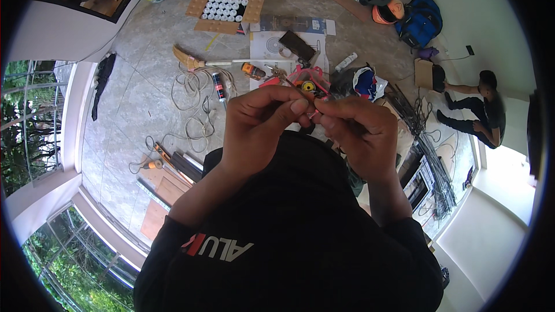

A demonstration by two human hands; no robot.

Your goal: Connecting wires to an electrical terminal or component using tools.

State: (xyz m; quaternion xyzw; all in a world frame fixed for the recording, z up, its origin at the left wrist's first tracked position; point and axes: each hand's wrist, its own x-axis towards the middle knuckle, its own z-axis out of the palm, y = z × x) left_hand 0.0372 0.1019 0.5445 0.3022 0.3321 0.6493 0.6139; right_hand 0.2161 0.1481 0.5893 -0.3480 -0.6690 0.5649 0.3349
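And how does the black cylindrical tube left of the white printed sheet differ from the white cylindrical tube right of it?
The black cylindrical tube has a dark body with coloured markings; the white cylindrical tube is mostly pale. The black tube runs nearly straight up the picture, while the white tube slants toward its upper right. Both are slim cylinders on the grey tiled floor.

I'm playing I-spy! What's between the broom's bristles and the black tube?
Loops of pale cord lie between the bristles and the black tube; the head view shows it.
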